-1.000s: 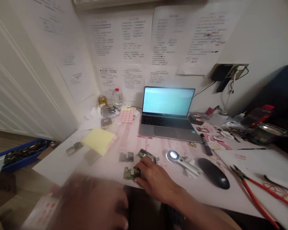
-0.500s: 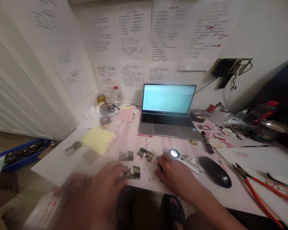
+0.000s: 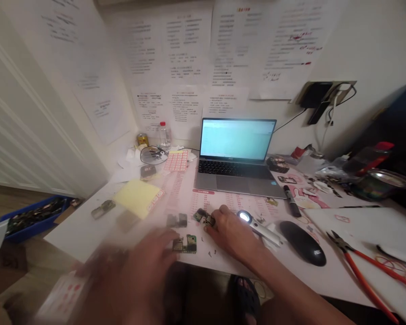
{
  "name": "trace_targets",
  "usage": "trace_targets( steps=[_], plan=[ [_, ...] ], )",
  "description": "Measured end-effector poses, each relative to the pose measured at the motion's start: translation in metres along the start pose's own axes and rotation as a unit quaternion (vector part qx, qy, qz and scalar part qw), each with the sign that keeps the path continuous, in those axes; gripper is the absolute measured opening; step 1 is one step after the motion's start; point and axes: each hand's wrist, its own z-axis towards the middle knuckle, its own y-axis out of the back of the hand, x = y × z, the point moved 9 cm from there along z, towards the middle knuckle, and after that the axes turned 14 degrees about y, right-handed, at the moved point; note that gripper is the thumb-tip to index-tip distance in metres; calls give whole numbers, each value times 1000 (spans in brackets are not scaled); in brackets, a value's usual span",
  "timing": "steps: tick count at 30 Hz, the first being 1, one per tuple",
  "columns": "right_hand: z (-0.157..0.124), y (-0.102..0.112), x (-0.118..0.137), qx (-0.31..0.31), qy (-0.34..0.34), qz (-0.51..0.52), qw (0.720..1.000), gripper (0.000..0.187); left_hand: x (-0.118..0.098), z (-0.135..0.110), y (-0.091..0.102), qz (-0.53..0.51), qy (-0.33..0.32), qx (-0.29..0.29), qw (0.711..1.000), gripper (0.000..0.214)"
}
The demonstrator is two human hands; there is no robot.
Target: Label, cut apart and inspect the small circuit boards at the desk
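Note:
My right hand [image 3: 228, 230] has its fingers and thumb closed on the right end of a small green-and-black circuit board [image 3: 199, 215], which lies on the desk. Blurred at the lower left is my left hand [image 3: 149, 259], its fingertips beside another circuit board [image 3: 189, 243] near the desk's front edge. Whether those fingers grip anything is smeared out. Behind that board lies a third, greyish board [image 3: 182, 220]. A lit magnifier [image 3: 264, 231] with a white handle rests just right of my right hand. Tiny dark scraps [image 3: 209, 254] are scattered in front of it.
An open laptop [image 3: 237, 176] stands at the back. On the right are a black mouse [image 3: 302, 242], a marker [image 3: 292, 201] and red-handled pliers [image 3: 365, 271]. Yellow paper [image 3: 137, 197] lies left. A blue bin [image 3: 34, 228] full of boards sits on the floor.
My right hand has moved left and a little away from me, from beside the magnifier to the circuit board. My left hand stays in about the same place.

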Motion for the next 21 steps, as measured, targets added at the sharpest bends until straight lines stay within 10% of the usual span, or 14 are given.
trace_targets(
  steps=[21],
  plan=[
    [-15,-5,0,-20,34,-15,999,31,-10,0,0,39,-26,41,998,44]
  ],
)
